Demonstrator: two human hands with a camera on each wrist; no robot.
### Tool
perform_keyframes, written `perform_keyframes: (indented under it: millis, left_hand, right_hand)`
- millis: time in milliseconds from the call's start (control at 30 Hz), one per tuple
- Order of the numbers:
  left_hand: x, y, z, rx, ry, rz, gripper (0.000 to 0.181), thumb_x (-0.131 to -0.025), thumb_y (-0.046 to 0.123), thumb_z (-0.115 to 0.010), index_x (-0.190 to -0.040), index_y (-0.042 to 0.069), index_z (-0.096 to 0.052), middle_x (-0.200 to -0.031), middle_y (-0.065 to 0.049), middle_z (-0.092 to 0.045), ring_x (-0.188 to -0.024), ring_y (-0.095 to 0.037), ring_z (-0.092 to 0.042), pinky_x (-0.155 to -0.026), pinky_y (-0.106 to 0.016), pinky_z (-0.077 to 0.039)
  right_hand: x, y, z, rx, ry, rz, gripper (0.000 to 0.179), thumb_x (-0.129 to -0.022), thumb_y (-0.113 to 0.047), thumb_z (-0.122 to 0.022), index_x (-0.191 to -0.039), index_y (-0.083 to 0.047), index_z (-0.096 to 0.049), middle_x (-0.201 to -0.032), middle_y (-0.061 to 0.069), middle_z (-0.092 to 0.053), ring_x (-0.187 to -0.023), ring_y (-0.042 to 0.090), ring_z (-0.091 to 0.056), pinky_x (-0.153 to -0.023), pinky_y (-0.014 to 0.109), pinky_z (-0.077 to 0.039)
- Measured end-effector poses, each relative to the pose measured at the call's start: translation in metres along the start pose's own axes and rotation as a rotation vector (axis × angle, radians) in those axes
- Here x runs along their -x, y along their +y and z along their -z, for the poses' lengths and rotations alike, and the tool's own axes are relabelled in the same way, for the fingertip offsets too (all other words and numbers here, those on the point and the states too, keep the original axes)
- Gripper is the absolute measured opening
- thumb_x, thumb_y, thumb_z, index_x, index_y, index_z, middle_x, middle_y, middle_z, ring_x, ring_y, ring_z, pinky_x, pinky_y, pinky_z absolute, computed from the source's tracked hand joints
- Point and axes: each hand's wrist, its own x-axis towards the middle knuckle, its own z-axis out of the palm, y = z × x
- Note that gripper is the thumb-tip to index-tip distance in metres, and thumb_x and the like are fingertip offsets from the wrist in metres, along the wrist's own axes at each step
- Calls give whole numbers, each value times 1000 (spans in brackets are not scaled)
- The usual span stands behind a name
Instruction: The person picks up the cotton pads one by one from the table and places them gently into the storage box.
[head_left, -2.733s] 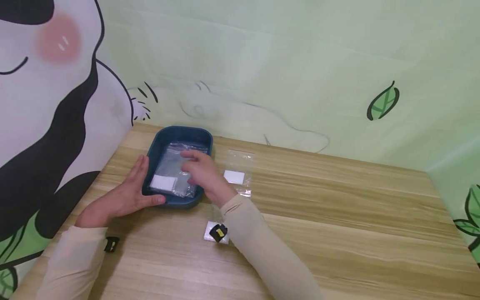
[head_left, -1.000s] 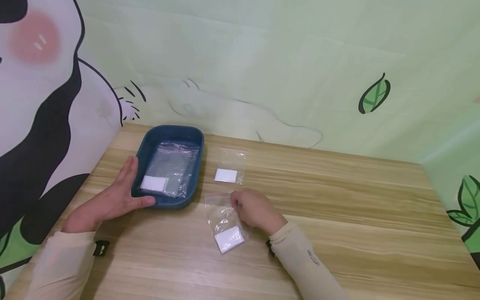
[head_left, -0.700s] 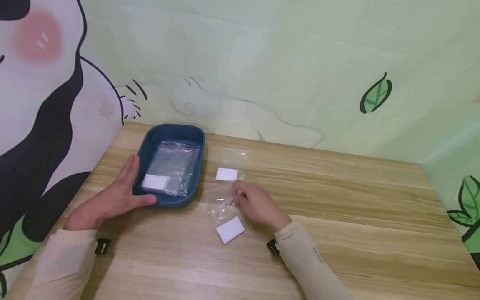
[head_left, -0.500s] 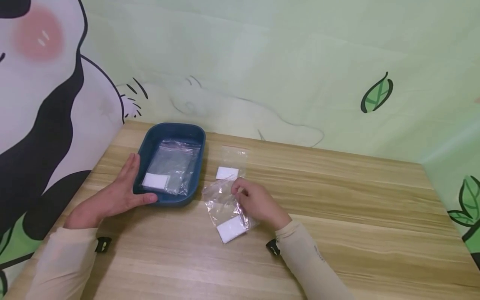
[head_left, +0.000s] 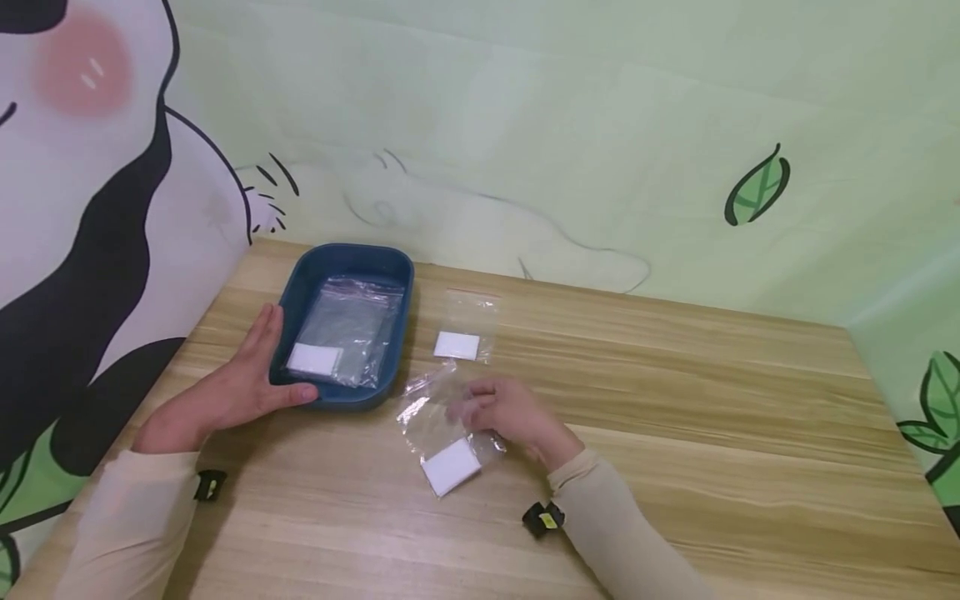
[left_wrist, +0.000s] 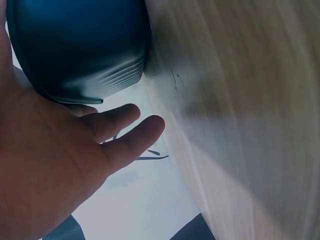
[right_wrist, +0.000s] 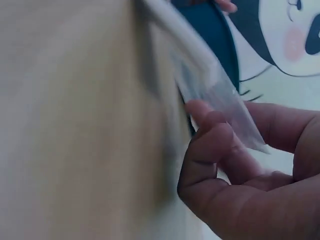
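In the head view my left hand [head_left: 243,392] rests against the left wall and near corner of a dark blue tray [head_left: 356,260], its fingers straight and its thumb at the near rim. Several clear zip bags [head_left: 356,321] lie in the tray, a white card showing in the top one. My right hand [head_left: 510,417] pinches another clear zip bag [head_left: 426,421] by its right side, right of the tray. A white card sits at that bag's near end. In the right wrist view the bag's film [right_wrist: 235,115] passes between thumb and fingers.
Behind the held bag, a similar zip bag [head_left: 456,345] with a white card lies flat on the wooden table [head_left: 675,400]. A printed cloth wall [head_left: 562,150] rises along the table's far edge.
My right hand went from above the tray to the zip bag on the table, gripped its edge and shifted and turned it. The left hand has stayed on the tray.
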Motion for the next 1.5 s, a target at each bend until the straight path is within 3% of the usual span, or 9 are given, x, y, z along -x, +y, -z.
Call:
perform_keyframes:
  millis: [133,267,433,567,767,967,1067,1267,1500]
  left_hand:
    - [0,0,1,-5,0,7,129,-87,52,-76,-156,4,22,-162,-21,27,-147,-54,5,-110,-71,-15]
    - [-1,1,1,-5,-3,19,130,-86,54,-76,-156,5,22,-162,-20,28,-147,-54,5,-110,-72,-15]
    - [0,2,1,0,-2,10,130,-87,52,-77,-156,4,22,-162,-20,28,-147,-53,6,-111,-71,-13]
    - [0,2,1,2,1,3,129,-87,51,-77,-156,4,22,-162,-21,27,-147,-53,6,-111,-71,-13]
    - [-2,1,1,-2,5,-3,129,-87,50,-77,-156,4,22,-162,-21,27,-147,-52,6,-111,-71,-14]
    - [-2,0,1,-2,3,2,130,-87,52,-77,-156,4,22,-162,-21,27,-147,-53,6,-111,-71,-13]
    - [-1,0,0,-8,3,4,130,-87,52,-76,-155,4,23,-162,-20,28,-147,-53,6,-110,-71,-14]
    - [0,-1,-1,-5,4,1,130,-87,51,-77,-155,4,23,-162,-21,27,-146,-54,5,-110,-72,-14]
    - [-1,1,-1,-16,4,-1,129,-87,52,-76,-155,3,22,-162,-22,27,-146,-55,3,-109,-72,-16]
  right_hand:
    - [2,5,-6,10,36,7,22,-87,12,-62,-108,9,-69,-88,12,-73,-65,13,-61,-57,24,-52]
    - [3,5,-7,-13,51,40,17,-92,10,-57,-103,7,-69,-91,12,-71,-68,15,-61,-57,24,-51]
    - [3,4,-7,-40,65,83,21,-96,7,-51,-109,7,-67,-98,14,-68,-77,18,-63,-64,27,-53]
    - [3,2,-4,-90,78,72,23,-98,5,-47,-114,6,-64,-100,16,-68,-73,17,-61,-62,29,-55]
    - [7,-8,7,-148,170,68,22,-100,1,-49,-116,2,-65,-100,13,-64,-70,15,-58,-60,27,-53]
    - [8,-17,13,-322,236,96,27,-102,0,-50,-126,3,-62,-102,11,-63,-74,14,-60,-62,25,-54]
    - [7,-21,14,-399,241,93,31,-104,-2,-49,-133,0,-59,-105,11,-64,-78,14,-61,-66,26,-56]
    - [6,-26,16,-514,218,94,37,-104,0,-45,-140,-4,-54,-127,19,-63,-92,22,-68,-80,39,-59]
    - [5,-31,16,-557,220,107,37,-104,1,-44,-140,-5,-54,-129,21,-64,-85,18,-68,-74,34,-59]
